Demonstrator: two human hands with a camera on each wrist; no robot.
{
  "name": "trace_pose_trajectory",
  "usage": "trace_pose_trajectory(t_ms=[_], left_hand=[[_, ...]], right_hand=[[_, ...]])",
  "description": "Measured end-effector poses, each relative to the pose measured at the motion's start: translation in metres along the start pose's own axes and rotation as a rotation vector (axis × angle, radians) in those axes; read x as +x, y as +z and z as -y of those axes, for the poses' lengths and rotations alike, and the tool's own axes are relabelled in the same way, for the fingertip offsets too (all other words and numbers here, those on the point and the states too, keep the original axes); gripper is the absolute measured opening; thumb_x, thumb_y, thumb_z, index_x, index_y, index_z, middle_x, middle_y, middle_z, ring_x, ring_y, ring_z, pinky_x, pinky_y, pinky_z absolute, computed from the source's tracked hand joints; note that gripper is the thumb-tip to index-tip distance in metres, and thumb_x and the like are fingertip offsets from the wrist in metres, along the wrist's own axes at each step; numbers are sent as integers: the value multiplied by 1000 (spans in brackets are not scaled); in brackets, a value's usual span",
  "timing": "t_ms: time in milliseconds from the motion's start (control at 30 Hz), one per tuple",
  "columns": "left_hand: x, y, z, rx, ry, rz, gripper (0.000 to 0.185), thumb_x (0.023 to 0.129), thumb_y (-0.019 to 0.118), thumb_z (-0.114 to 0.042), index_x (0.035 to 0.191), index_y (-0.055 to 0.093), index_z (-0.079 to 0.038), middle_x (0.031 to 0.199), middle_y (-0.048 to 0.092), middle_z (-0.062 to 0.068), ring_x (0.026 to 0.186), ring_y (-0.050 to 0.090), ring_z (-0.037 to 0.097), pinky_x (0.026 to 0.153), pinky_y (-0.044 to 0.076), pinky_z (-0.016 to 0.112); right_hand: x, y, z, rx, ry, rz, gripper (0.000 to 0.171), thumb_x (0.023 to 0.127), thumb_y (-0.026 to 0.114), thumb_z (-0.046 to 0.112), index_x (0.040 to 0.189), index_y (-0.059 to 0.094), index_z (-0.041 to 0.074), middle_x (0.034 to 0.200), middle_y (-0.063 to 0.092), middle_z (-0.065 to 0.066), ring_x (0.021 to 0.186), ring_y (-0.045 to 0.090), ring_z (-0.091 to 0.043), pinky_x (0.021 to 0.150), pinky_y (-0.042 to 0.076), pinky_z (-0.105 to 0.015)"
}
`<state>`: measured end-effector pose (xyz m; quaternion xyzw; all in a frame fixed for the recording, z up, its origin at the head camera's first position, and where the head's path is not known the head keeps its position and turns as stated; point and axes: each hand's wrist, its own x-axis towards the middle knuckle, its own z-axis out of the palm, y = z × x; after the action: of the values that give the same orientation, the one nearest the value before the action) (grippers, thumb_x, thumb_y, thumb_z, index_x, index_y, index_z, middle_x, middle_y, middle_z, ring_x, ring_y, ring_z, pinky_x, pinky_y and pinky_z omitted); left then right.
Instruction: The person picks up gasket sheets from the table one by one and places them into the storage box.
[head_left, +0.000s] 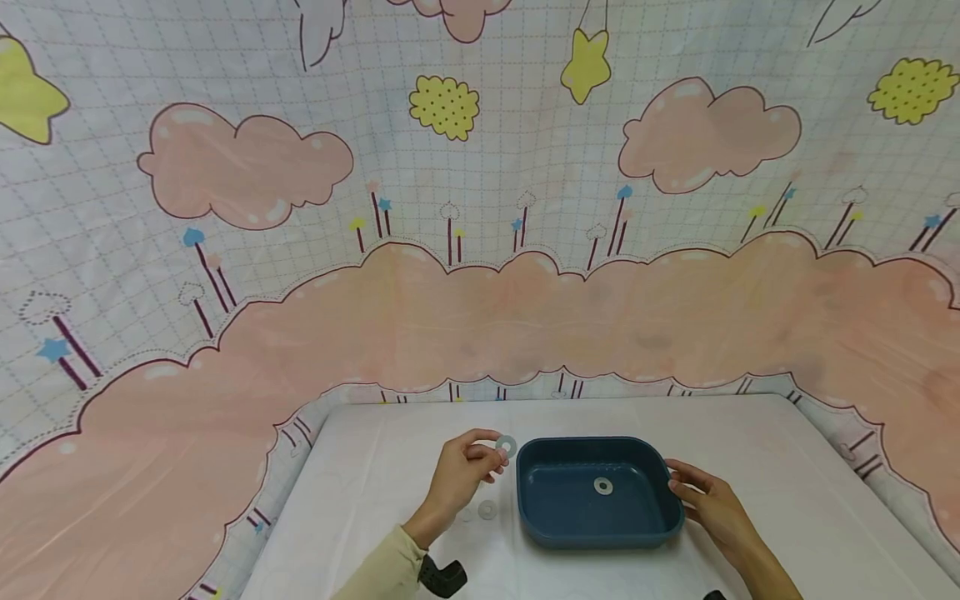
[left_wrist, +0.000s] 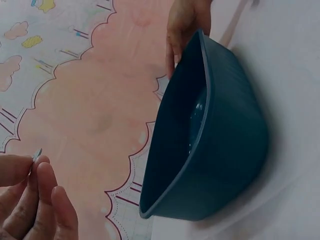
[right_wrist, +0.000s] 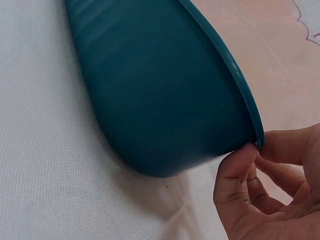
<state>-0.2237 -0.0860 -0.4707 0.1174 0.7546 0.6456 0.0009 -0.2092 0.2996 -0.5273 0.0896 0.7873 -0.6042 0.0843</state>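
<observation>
My left hand (head_left: 489, 456) pinches a small grey washer (head_left: 506, 444) between thumb and fingertips, held in the air just left of the dark blue tub (head_left: 660, 525). In the left wrist view that washer (left_wrist: 37, 154) shows edge-on at my fingertips (left_wrist: 42, 167). A second washer (head_left: 603, 485) lies on the tub's floor. A third washer (head_left: 487, 509) lies on the white table (head_left: 360, 500) below my left hand. My right hand (head_left: 677, 482) grips the tub's right rim; the thumb (right_wrist: 240, 170) touches the rim (right_wrist: 250, 112) from outside, with the fingers curled beside it.
The table is covered in white cloth, and a pink cloud-patterned backdrop (head_left: 480, 317) hangs behind and around it. A black wrist mount (head_left: 442, 575) shows at my left sleeve. The tub (left_wrist: 215, 140) sits near the table's middle, with bare cloth on both sides.
</observation>
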Motion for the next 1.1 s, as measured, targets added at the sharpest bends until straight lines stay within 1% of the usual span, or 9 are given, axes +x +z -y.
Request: trace_pose_trajectory(t_ms=[133, 233, 367, 433, 500, 733, 900, 1033, 1100], left_hand=[[7, 11, -1, -12, -2, 24, 29, 91, 68, -12, 118, 64, -1, 88, 74, 20, 72, 68, 14, 62, 56, 22], [11, 20, -5, -25, -29, 47, 29, 91, 67, -10, 118, 64, 0, 89, 74, 21, 74, 70, 22, 62, 57, 24], [17, 34, -6, -50, -61, 78, 29, 91, 66, -7, 119, 64, 0, 89, 74, 21, 69, 70, 17, 60, 57, 23], [22, 41, -3, -60, -71, 81, 29, 90, 67, -7, 119, 65, 0, 88, 75, 20, 65, 67, 9, 58, 56, 21], [25, 47, -4, -63, -81, 79, 30, 89, 69, -8, 118, 66, -1, 87, 74, 21, 64, 65, 7, 57, 54, 19], [37, 66, -5, -12, -126, 68, 26, 86, 73, -10, 112, 70, -5, 83, 75, 17, 67, 70, 16, 57, 54, 20], [43, 82, -1, 39, -147, 93, 22, 86, 73, -9, 108, 71, -6, 77, 75, 9, 67, 71, 17, 57, 55, 23], [43, 94, 6, 83, -162, 122, 18, 85, 72, -6, 103, 72, -6, 73, 73, 7, 63, 67, 15, 53, 53, 24], [42, 99, 8, 104, -173, 142, 17, 85, 73, -4, 101, 72, -6, 71, 73, 7, 62, 68, 19, 52, 52, 26]], right_hand=[[0, 0, 0, 3, -5, 2, 56, 98, 60, 25, 148, 42, 6, 127, 51, -9, 103, 56, -7, 84, 54, -25], [0, 1, 0, 9, -4, 1, 56, 98, 60, 24, 148, 41, 6, 127, 51, -9, 103, 56, -7, 84, 54, -25], [0, 1, 0, 9, -1, -1, 56, 99, 59, 24, 149, 41, 6, 128, 49, -9, 103, 56, -8, 83, 54, -25], [0, 1, 0, 4, 2, -2, 56, 99, 59, 24, 149, 41, 6, 130, 48, -11, 104, 56, -8, 84, 54, -25], [0, 1, 0, 0, 2, -2, 56, 99, 58, 24, 149, 41, 7, 131, 48, -12, 104, 56, -8, 84, 54, -25], [1, 1, 1, 1, 3, -3, 55, 99, 59, 24, 148, 41, 6, 132, 48, -12, 103, 56, -8, 83, 54, -25], [0, 0, 2, -8, 1, -7, 54, 99, 58, 24, 148, 41, 6, 134, 48, -14, 104, 56, -8, 84, 54, -26], [0, 0, 2, 2, 5, -5, 54, 99, 58, 24, 148, 42, 6, 132, 49, -13, 103, 56, -9, 84, 54, -26], [0, 0, 2, 7, 6, -4, 54, 99, 58, 23, 148, 42, 6, 129, 49, -12, 102, 56, -9, 83, 54, -26]])
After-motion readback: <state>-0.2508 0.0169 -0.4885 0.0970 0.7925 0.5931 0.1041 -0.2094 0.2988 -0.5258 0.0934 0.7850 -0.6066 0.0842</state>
